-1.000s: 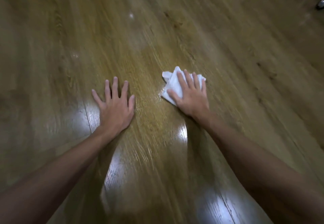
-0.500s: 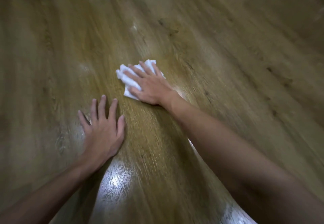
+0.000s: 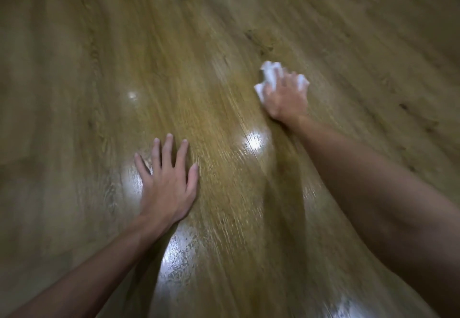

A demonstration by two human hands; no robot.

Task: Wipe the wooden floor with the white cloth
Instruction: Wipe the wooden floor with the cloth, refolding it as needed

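**Cloth under right hand, mid-wipe, upper right of centre**

Floor (image 3: 199, 73): wood planks across the whole frame, grain running from lower right up toward upper left. Glossy, with bright glare patches at centre, at lower centre and beside the left hand. Hard and slick by the look of it; likely little drag against a sliding cloth.

Right arm: reaching in from the lower right corner, forearm long and nearly straight, wrist low to the floor.

Left arm: entering from the lower left corner, angled up toward the middle of the frame.

Left hand (image 3: 166, 180): lower centre-left, palm down flat on the floor, fingers straight and spread, holding nothing. Probably a prop for body weight.

Right hand (image 3: 286, 96): upper right of centre, palm down on top of the cloth, pressing it to the floor. Blurred; fingers seem loosely bent over the bunched fabric, though a true grip versus a flat press cannot be told.

Cloth (image 3: 270, 73): white, small, crumpled, mostly hidden under the right hand, with folds poking out past the fingertips and at the thumb side. Soft, light and limp, judging by the creases; no stiffness to push with, so best handled from above with palm and fingers spread over the middle, keeping loose corners from rolling under. Some risk of the wad slipping out from under the palm on this shiny surface if pressure eases.
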